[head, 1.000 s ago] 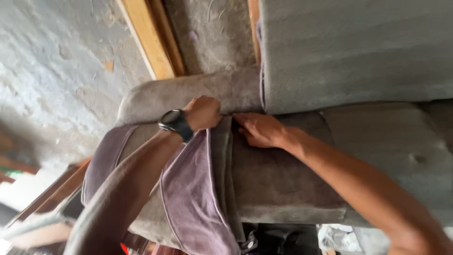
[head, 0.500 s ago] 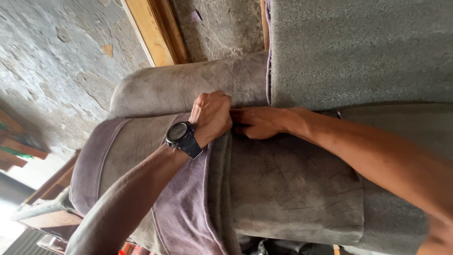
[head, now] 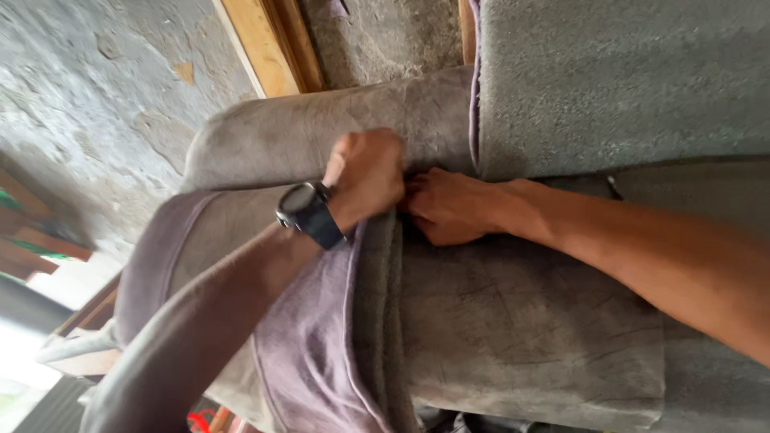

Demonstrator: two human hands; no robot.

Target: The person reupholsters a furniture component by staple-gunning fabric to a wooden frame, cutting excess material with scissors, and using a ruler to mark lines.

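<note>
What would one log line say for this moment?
left hand: fist gripping folded grey-purple fabric cover | right hand: pressing cover's fold at grey upholstered sofa arm

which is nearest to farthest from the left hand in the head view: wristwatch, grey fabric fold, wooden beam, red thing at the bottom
1. Grey fabric fold and wristwatch: both at the left hand, too close to call.
2. Wooden beam, above it at the top.
3. Red thing, bottom edge, farthest.

Single head cam, tilted, looks down close on both hands at grey sofa cushion (head: 513, 321).
</note>
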